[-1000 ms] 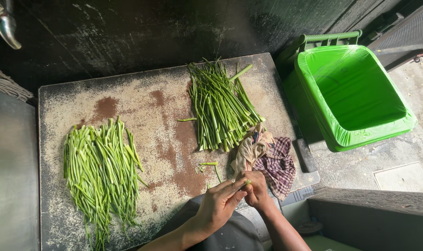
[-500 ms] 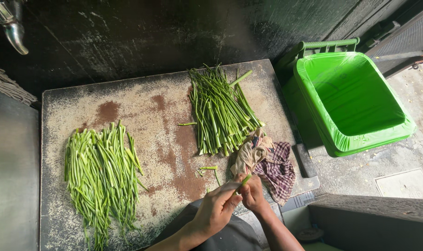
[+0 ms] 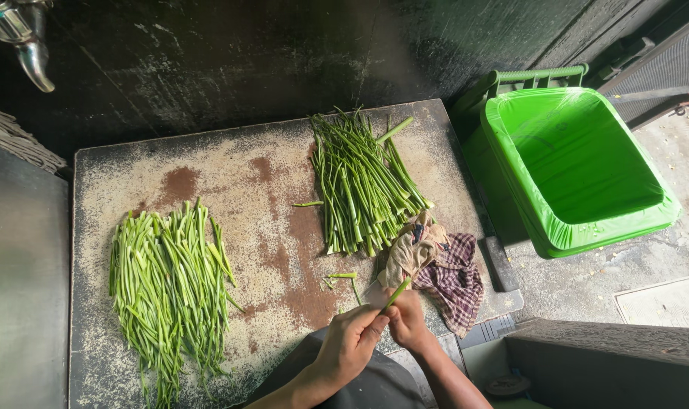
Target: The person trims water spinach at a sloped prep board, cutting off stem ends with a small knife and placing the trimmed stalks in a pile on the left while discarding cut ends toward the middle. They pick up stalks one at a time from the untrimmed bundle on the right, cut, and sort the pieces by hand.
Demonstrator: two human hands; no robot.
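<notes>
Green stalks fill most of your head view: you pinch one thin green stem [image 3: 397,293] between both hands at the near edge of the stone slab [image 3: 231,174]. Your left hand [image 3: 350,344] closes its fingertips on the stem's near end, and your right hand [image 3: 407,318] curls shut around it just to the right, so the two hands touch. The stem's far tip pokes up and away from your fingers, toward a crumpled beige and checked cloth [image 3: 435,265] lying just beyond your right hand.

Farther off on the slab, right of centre, lies a pile of darker green stems [image 3: 360,182], its near ends touching the cloth. A few short cut pieces [image 3: 343,277] lie between that pile and your hands. On the left side of the slab, well apart from you, lies a second heap of paler stems [image 3: 170,284]. Beyond the slab's right edge stands a green bin [image 3: 575,163] lined with a green bag
</notes>
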